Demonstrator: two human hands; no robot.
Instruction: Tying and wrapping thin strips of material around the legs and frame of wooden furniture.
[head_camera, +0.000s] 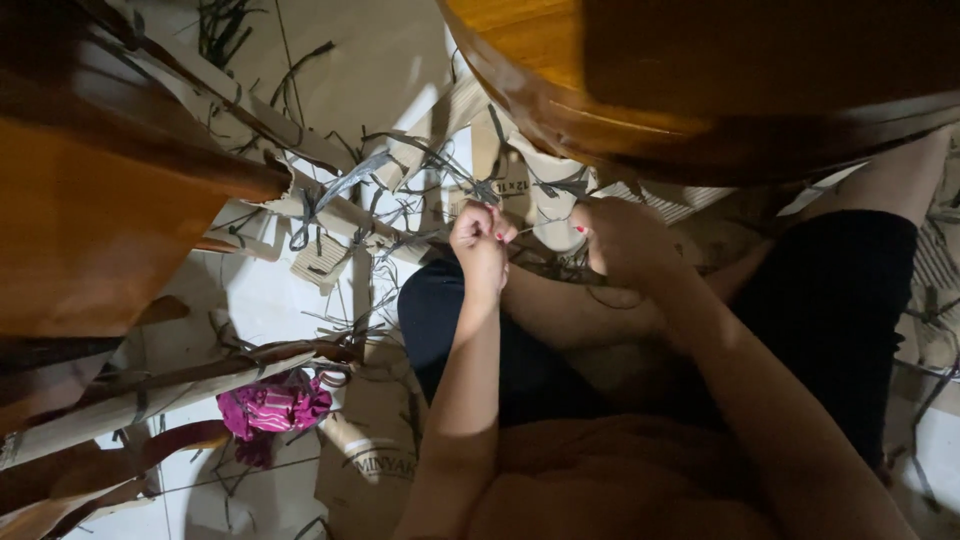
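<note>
Head view looks down on the left hand (478, 240), clenched around thin grey strips (470, 185), and the right hand (622, 240), curled beside it; what it grasps I cannot tell. Beyond them more strips tangle over cardboard pieces (330, 215) on the white floor (255, 300), beneath a wooden furniture edge (600, 110).

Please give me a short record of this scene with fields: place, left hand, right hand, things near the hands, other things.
place: tiled floor, seen from above; the person sits under a curved wooden table edge
left hand: closed in a fist on thin dark strips
right hand: closed, next to the left hand; what it holds is hidden
near the hands: tangled dark strips, torn cardboard pieces
other things: pink striped cloth on the floor, cardboard roll, wooden furniture at left
clothing: black shorts
</note>
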